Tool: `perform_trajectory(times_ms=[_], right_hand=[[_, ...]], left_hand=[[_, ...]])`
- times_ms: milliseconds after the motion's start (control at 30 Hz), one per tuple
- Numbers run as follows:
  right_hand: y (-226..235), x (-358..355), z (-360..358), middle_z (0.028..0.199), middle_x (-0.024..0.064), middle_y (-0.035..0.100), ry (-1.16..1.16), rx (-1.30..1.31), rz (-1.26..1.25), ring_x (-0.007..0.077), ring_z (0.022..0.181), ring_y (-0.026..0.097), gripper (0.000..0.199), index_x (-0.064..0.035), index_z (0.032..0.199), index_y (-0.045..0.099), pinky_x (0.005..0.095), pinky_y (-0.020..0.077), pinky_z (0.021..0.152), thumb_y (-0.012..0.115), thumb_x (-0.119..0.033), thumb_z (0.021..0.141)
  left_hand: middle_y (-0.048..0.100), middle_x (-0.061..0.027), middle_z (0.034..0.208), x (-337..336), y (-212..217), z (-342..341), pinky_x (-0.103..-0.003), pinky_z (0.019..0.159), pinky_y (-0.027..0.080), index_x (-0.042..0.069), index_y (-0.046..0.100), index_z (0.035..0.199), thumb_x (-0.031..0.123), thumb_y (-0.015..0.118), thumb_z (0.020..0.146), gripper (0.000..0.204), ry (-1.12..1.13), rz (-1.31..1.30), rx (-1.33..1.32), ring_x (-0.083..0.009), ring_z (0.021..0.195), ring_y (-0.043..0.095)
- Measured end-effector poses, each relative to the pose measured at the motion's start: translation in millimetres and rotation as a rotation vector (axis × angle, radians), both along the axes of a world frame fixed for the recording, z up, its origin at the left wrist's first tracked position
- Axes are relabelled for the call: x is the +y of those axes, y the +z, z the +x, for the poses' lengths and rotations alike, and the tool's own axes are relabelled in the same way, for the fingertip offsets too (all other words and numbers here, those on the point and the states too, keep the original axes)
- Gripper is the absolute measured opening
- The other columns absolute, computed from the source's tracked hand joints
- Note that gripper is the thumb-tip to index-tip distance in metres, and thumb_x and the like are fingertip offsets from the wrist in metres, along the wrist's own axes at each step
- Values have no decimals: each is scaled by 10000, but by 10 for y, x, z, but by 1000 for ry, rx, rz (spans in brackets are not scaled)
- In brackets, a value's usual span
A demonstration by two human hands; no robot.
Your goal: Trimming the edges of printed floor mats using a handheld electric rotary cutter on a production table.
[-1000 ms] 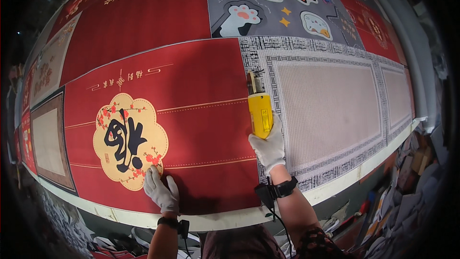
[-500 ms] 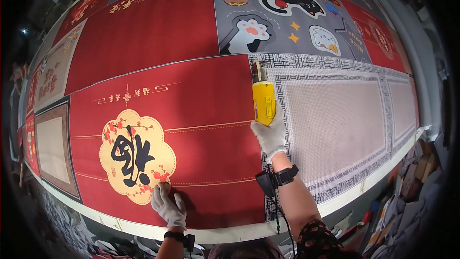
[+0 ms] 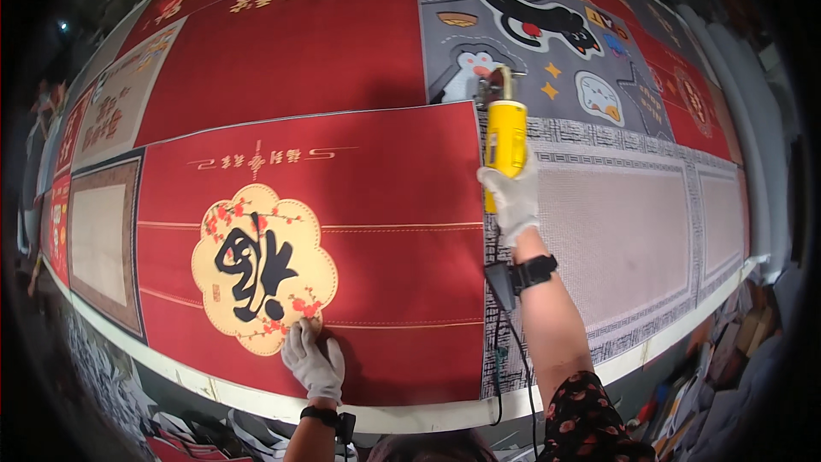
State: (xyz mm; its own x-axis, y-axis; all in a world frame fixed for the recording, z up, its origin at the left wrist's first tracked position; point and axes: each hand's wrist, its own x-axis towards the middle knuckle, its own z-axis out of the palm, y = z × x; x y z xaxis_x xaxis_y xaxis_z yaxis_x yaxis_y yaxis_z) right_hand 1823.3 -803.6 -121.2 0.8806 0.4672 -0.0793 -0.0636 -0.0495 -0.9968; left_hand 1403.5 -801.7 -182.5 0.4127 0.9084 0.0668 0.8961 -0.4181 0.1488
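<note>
Left hand [image 3: 314, 361]: gloved, near side, palm down, thumb apart. Right hand [image 3: 515, 198]: gloved, farther, right; gripping, forearm [image 3: 552, 321] extended away.

A flat, rectangular deep-red mat [image 3: 419, 278], crossed by thin gold lines, carries a cream, scallop-edged medallion [image 3: 265, 269] left of its centre, printed with a bold black character and small red blossoms. A yellow-bodied handheld power cutter [image 3: 506, 139] with a metal head [image 3: 500, 85] is held just right of the red mat's far right corner, the head reaching beyond the mat's far edge.
</note>
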Motion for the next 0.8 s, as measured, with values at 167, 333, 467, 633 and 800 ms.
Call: perform_trajectory(times_ms=[167, 333, 467, 633, 800], right_hand=[[510, -498, -628, 1173, 87, 566, 94, 12, 47, 184, 1043, 559, 692, -11, 1407, 396, 321, 474, 911, 735, -139, 817], [1057, -1861, -1189, 1171, 141, 571, 119, 45, -26, 233, 980, 607, 733, -39, 1476, 303, 322, 512, 841, 656, -152, 844], [1499, -2656, -1907, 1059, 144, 581, 313, 46, -50, 218, 859, 613, 789, -31, 1449, 316, 307, 517, 709, 651, -309, 791], [1731, -3674, -2620, 1330, 199, 540, 136, 63, -250, 291, 1135, 566, 592, 27, 1393, 452, 407, 479, 957, 682, -150, 877], [2210, -3670, -3598, 1080, 114, 593, 288, 74, -28, 131, 784, 585, 576, -21, 1322, 477, 217, 462, 608, 568, -423, 919]], left_hand=[[524, -199, 1348, 46, 112, -188, -502, 1103, 306, 27, 486, 1392, 286, 673, 830, 646, 32, 68, -41, -360, 1282, 455], [531, -187, 1323, 86, 214, -6, -492, 1073, 336, 27, 500, 1348, 363, 699, 812, 664, 8, -122, -253, -358, 1244, 486], [406, -184, 1487, -56, 209, -379, -496, 1164, 249, 55, 434, 1424, 479, 629, 871, 723, -129, -168, -227, -379, 1405, 337], [413, -127, 1509, -699, -141, -1533, -462, 1173, 265, 105, 521, 1371, 385, 579, 920, 534, -332, -447, -87, -333, 1425, 340], [620, -183, 1263, -1515, 355, -3137, -416, 1043, 427, 48, 593, 1261, 384, 513, 928, 480, -195, -756, -374, -374, 1205, 554]])
